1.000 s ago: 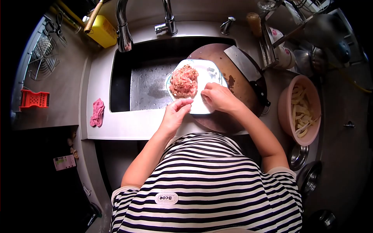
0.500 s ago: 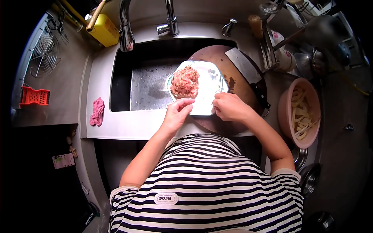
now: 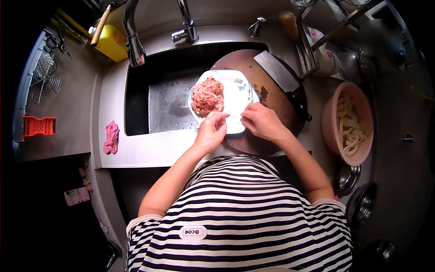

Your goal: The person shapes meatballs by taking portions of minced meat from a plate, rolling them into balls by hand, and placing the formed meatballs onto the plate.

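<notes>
A white plate (image 3: 234, 95) rests partly on a round wooden board (image 3: 265, 77) and partly over the sink. Minced meat (image 3: 207, 96) is heaped on its left half; the right half is bright with glare. My left hand (image 3: 213, 129) is at the plate's near edge, just below the meat, with thumb and fingertips pressed together. Close by on the right, my right hand (image 3: 262, 120) has its fingers pinched over the plate's near right part. Whatever either pinch holds is too small to make out. A cleaver (image 3: 277, 71) lies on the board behind the plate.
A pink bowl (image 3: 335, 119) of pale strips stands on the right. The sink (image 3: 170, 102) is under the faucet (image 3: 135, 50). On the left are a pink cloth (image 3: 111, 137), a red grater (image 3: 39, 126) and a yellow bottle (image 3: 112, 44). A dish rack (image 3: 306, 54) is at the back right.
My right hand moved right, then back left toward my left hand. The fingers of both hands remain drawn together. The whole view has shifted slightly.
</notes>
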